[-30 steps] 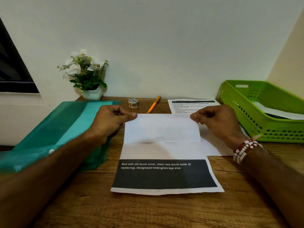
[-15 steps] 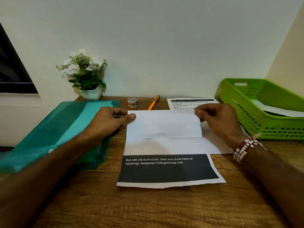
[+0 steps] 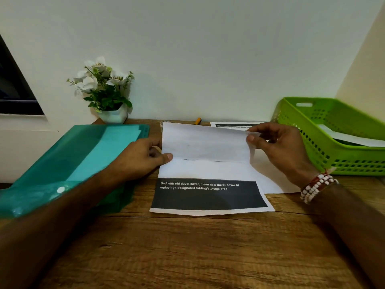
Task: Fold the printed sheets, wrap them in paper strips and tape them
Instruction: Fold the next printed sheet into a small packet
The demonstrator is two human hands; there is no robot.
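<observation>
Tabletop point(image 3: 187, 251) work at the folding stage: a printed sheet point(image 3: 208, 171) lies at the middle of the wood, its 12 o'clock end lifted and turned over toward 6 o'clock. The left hand point(image 3: 143, 157) pinches the flap's 9 o'clock edge, thumb on top beside the fold line. The right hand point(image 3: 279, 147) pinches the 2 o'clock corner between thumb and fingers and holds it raised off the page.

The fold looks only begun. Doing it well probably means bringing the raised corner down so the flap's side edges line up with the sheet's. The right side stands higher than the left, so a skewed crease is the likely fault. Pressing from the middle of the fold outward toward 9 and 3 o'clock should then set it flat.

The sheet shows a blank white back on the flap and a white band below it. At 6 o'clock is a broad black block with two lines of white lettering beginning "Bed with old duvet cover". Its near edge bows slightly. Thin paper, it will likely bend at a touch. Wrapping and taping appear not yet started.
</observation>
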